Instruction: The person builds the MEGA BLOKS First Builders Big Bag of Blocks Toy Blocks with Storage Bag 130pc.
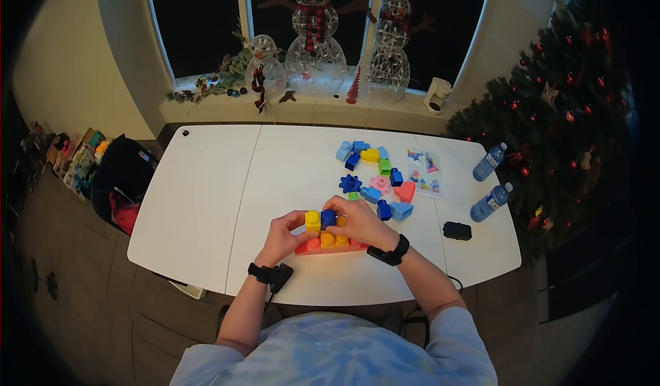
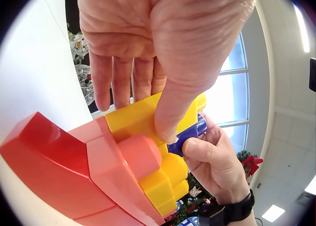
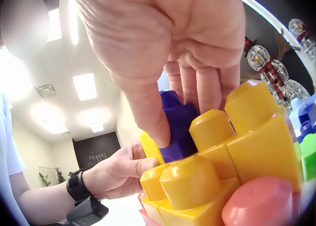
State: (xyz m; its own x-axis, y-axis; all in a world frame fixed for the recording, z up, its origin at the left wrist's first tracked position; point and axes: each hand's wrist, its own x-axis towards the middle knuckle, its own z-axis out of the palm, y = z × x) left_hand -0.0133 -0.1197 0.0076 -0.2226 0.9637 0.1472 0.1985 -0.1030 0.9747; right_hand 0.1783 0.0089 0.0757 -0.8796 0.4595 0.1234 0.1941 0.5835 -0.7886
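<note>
Both hands work on a stack of toy building blocks near the table's front edge. Its bottom layer is pink and red blocks (image 2: 49, 166), with orange-yellow blocks (image 3: 264, 152) on top. My right hand (image 1: 364, 224) pinches a dark blue block (image 3: 180, 129) between thumb and fingers, among the upper yellow blocks. On the left side, my left hand (image 1: 278, 240) grips a yellow block (image 1: 313, 221), thumb on the near face and fingers behind it. The blue and yellow blocks stand side by side. The blue block's lower part is partly hidden by the yellow studs.
Loose blue, yellow, green and pink blocks (image 1: 371, 156) and a dark blue gear piece (image 1: 350, 183) lie behind the stack. A picture sheet (image 1: 426, 173), two water bottles (image 1: 490, 162) and a black case (image 1: 457, 230) are to the right on the white table (image 1: 192, 207).
</note>
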